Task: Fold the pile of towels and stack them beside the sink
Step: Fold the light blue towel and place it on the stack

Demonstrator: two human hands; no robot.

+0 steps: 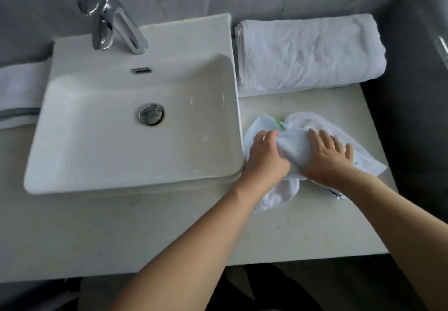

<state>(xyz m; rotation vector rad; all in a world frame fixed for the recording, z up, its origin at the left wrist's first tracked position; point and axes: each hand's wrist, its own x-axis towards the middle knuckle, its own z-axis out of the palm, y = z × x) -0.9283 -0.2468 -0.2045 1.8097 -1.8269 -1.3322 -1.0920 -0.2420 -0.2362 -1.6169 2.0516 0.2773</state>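
A crumpled pile of small towels [294, 129], white and pale blue with a green bit showing, lies on the counter just right of the white sink [135, 126]. My left hand [265, 158] has its fingers curled into the left side of the pile and grips the cloth. Flat on the pile's right side lies my right hand [327, 158], fingers straight and spread, pressing the cloth down. A large white towel [308, 54] sits folded at the back of the counter, right of the sink.
A chrome tap [109, 17] stands behind the basin. Another white towel [19, 92] lies left of the sink. The pale counter [303, 233] ends at its front edge near my forearms and at its right edge beside a dark wall.
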